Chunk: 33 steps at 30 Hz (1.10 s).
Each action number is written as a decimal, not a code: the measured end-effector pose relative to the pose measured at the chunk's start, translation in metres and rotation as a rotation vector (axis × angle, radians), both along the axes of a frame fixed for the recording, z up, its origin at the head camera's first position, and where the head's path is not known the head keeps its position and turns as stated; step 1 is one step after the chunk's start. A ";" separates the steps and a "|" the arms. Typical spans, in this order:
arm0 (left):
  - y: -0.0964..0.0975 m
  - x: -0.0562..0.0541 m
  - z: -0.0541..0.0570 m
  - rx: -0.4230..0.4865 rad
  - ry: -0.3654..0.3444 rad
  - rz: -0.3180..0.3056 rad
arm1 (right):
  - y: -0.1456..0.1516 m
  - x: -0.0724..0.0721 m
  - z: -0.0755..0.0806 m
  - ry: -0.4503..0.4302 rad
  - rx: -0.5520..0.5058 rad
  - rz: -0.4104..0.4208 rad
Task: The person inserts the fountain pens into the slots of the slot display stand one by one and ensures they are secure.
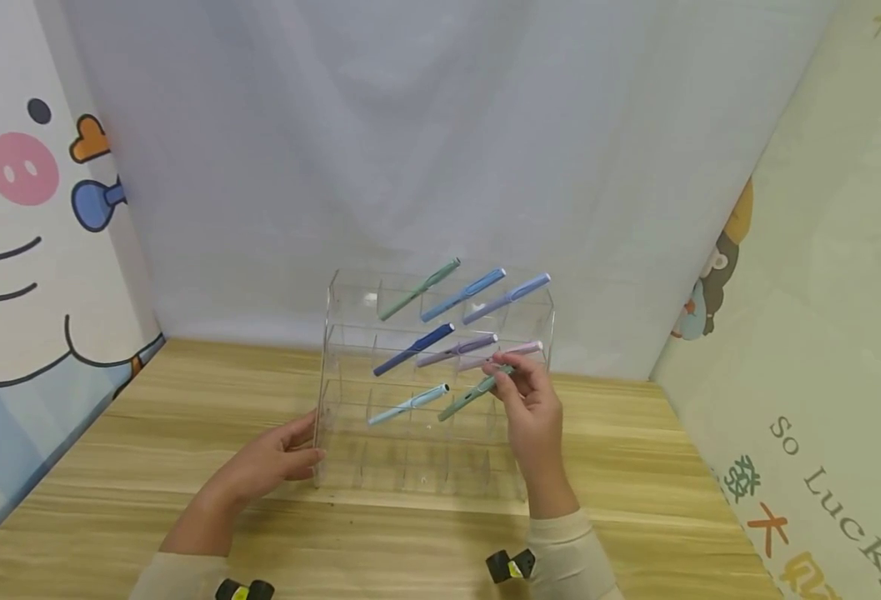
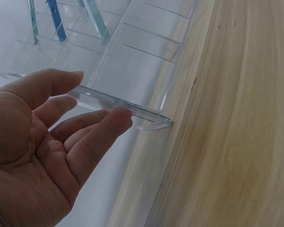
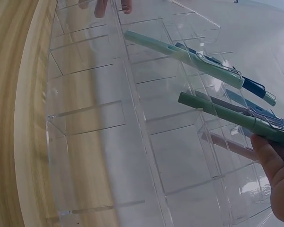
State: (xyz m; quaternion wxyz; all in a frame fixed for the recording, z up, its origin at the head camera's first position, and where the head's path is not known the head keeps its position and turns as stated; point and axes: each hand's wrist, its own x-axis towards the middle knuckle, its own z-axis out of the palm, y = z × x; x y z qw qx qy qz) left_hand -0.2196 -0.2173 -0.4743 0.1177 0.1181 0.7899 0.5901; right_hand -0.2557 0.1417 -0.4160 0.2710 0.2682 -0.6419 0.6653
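A clear tiered pen rack (image 1: 425,481) stands on the wooden table. My left hand (image 1: 273,454) holds its left side; in the left wrist view, the thumb (image 2: 61,81) and fingers are at the clear panel's edge. With fingertips and thumb, my right hand (image 1: 538,417) pinches a green pen (image 1: 464,402) near its upper end. That pen slants over the third tier from the back, its lower end by the compartments. To its left a pale blue pen (image 1: 407,406) leans in the same tier. The right wrist view shows the green pen (image 3: 222,112) beneath the pale one (image 3: 189,59).
Along the back tier lean a green pen (image 1: 417,292), a blue pen (image 1: 461,297) and a lavender pen (image 1: 505,299). The tier below carries a dark blue pen (image 1: 412,351), a purple pen (image 1: 455,351) and a pink pen (image 1: 526,348). A white curtain (image 1: 440,150) hangs behind.
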 end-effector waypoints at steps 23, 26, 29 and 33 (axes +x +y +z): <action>-0.001 -0.002 0.000 -0.028 0.004 -0.009 | -0.009 -0.003 -0.016 -0.100 0.071 0.077; -0.001 -0.002 0.000 -0.021 0.008 -0.012 | -0.009 -0.002 -0.016 -0.103 0.074 0.082; -0.001 -0.002 -0.001 -0.015 0.004 -0.016 | -0.008 -0.003 -0.018 -0.109 0.072 0.094; -0.001 -0.001 -0.001 -0.020 0.004 -0.015 | -0.008 -0.003 -0.019 -0.125 0.070 0.105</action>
